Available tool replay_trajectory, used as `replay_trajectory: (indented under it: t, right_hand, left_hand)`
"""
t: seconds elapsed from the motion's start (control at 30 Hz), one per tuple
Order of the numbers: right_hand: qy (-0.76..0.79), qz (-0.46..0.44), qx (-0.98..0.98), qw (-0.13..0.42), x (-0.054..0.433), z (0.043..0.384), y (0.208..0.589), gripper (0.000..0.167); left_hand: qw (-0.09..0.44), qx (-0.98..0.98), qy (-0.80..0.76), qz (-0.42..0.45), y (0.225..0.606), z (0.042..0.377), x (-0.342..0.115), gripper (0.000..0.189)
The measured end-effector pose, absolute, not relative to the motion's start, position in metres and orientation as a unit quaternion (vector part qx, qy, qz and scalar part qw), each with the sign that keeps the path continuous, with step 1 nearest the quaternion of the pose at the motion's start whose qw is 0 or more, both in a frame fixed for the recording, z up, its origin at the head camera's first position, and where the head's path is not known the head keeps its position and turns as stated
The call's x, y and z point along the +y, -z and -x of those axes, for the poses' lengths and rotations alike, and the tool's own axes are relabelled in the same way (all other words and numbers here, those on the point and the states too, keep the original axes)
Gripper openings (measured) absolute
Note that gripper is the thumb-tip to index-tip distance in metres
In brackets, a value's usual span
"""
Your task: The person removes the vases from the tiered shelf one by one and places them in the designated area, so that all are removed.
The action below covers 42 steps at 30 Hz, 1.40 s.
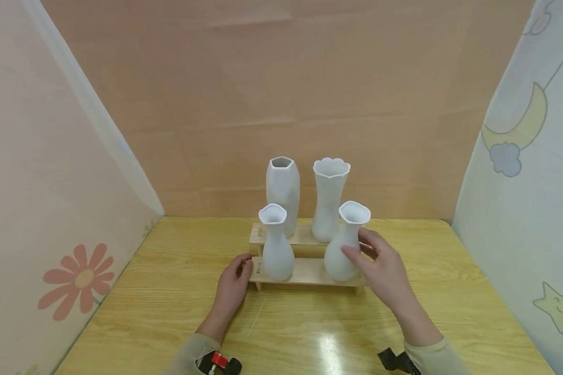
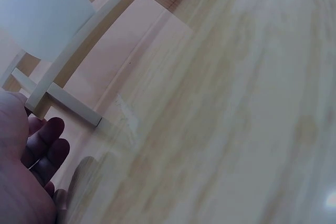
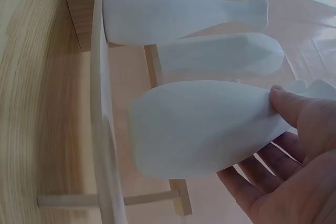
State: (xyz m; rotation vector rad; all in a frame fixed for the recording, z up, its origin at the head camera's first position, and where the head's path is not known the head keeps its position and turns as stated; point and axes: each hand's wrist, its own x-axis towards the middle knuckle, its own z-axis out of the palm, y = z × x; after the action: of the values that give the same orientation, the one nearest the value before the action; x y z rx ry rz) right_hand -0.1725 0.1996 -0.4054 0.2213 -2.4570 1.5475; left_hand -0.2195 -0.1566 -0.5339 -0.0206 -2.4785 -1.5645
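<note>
My right hand (image 1: 388,268) holds a white vase (image 1: 341,260) with a narrow neck and flared rim, thumb on the near side and fingers behind. In the right wrist view a gap shows between this vase's base and the front step of a two-tier wooden stand (image 1: 308,272). At the stand's left end, my left hand (image 1: 232,284) grips the front step, its fingers curled by the end of the board. A matching vase (image 1: 278,258) stands upright on the left of that step. On the rear step are a faceted vase (image 1: 283,190) and a scalloped-rim vase (image 1: 327,205).
The stand is on a wood-grain table (image 1: 169,291) with a plain tan backdrop (image 1: 286,78) behind it. Printed side panels border the table, one with a flower (image 1: 83,278), the other with a moon (image 1: 521,122).
</note>
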Motion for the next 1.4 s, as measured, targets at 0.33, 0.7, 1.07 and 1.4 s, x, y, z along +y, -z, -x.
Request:
replay_trajectory:
  t: [0.33,0.7,1.07,1.4]
  right_hand:
    - [-0.500,-0.054,-0.853,0.140,0.227,0.166,0.393,0.060]
    - [-0.477,-0.026,-0.865,0.155,0.261,0.167,0.389,0.063]
    - [-0.461,-0.012,-0.869,0.178,0.285,0.171,0.380,0.063]
    - [-0.450,-0.018,-0.870,0.201,0.295,0.192,0.386,0.062]
  left_hand:
    - [0.102,-0.839,0.535,0.002,0.534,0.220,-0.156,0.029]
    - [0.101,-0.839,0.534,0.002,0.532,0.219,-0.155,0.029]
    - [0.103,-0.840,0.533,0.001,0.532,0.218,-0.156,0.029]
    - [0.102,-0.841,0.531,-0.003,0.532,0.218,-0.155,0.029]
